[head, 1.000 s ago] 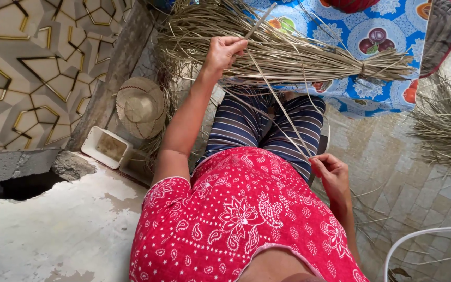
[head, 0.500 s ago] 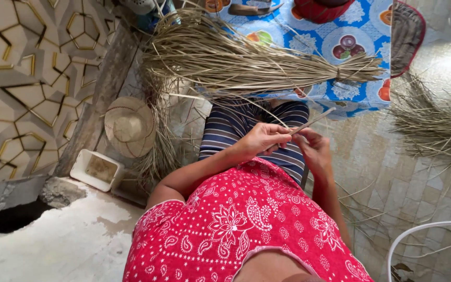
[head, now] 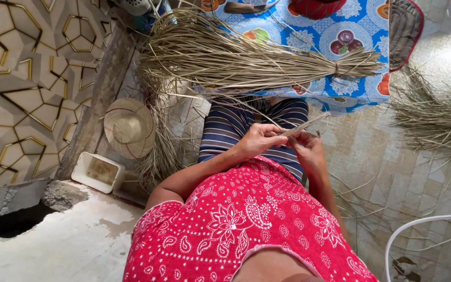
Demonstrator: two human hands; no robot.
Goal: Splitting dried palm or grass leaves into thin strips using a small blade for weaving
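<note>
My left hand [head: 259, 140] and my right hand [head: 307, 149] meet over my lap, above striped trousers. Both pinch the same thin dry straw strand [head: 304, 125], which sticks out up and to the right from between the fingers. A large bundle of dry straw [head: 246, 57], tied near its right end, lies across in front of my knees, partly on a blue patterned cloth [head: 358, 31]. I wear a red patterned top.
A round woven straw piece [head: 129, 128] lies at the left by a white rectangular tray [head: 97, 172]. Loose straw [head: 434, 115] is scattered on the tiled floor at right. A patterned wall panel [head: 27, 78] rises at left. A white tube [head: 423, 222] curves at the lower right.
My left hand came down from the bundle with a strand and joined my right hand over the lap. Both hands now hold the strand close together.
</note>
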